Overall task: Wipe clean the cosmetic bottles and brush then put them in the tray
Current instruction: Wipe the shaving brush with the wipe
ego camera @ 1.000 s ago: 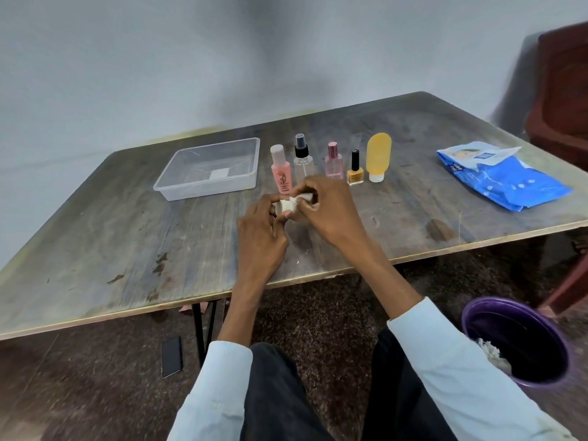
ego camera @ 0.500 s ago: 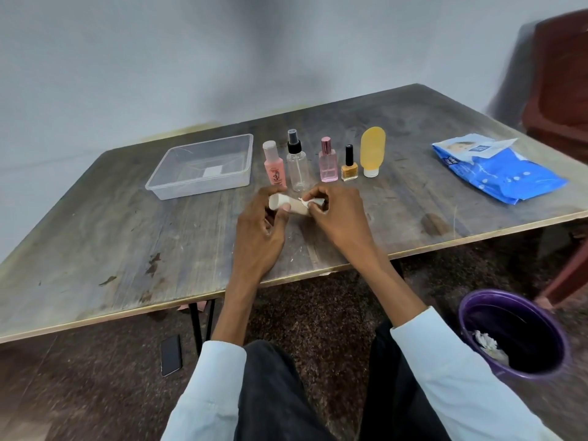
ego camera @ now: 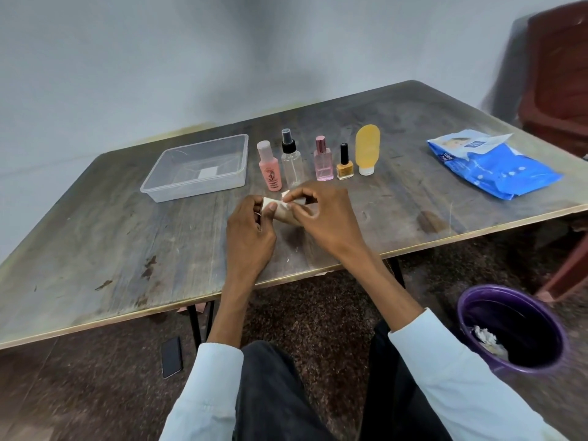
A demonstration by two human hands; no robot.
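Nothing could be read with certainty — the pink plastic bottle (ego camera: 270, 171) bore a dark red figure resembling a "3", and the blue-and-white wipes packet (ego camera: 496, 168) carried small white lettering too blurred to decipher.

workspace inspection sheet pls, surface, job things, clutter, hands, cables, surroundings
Surface: worn wooden table, stained and scratched.
Job's things: clear tray holds no bottles; standing in a row beside it are the pink bottle, clear spray bottle, pink perfume bottle, yellow nail polish and inverted yellow tube; a beige item is in the hands.
Clutter: blue wipes pack on the table.
Hands: left hand holds the beige item; right hand pinches a white wipe against it.
Cables: nothing seen.
Surroundings: purple bin, phone on floor, dark red chair.
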